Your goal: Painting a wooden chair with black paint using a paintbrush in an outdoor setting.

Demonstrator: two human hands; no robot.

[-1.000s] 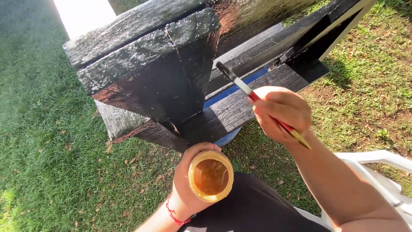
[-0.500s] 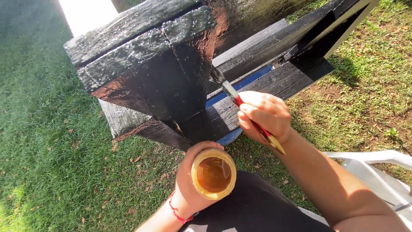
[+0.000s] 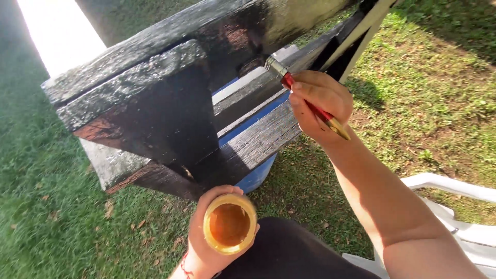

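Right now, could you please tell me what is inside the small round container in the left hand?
The container held by the left hand shows an orange-brown coating or liquid inside. Its depth and bottom cannot be made out.

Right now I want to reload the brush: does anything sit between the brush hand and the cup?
Nothing visible does. The right hand holds the brush at the bench; the cup in the left hand is open below.
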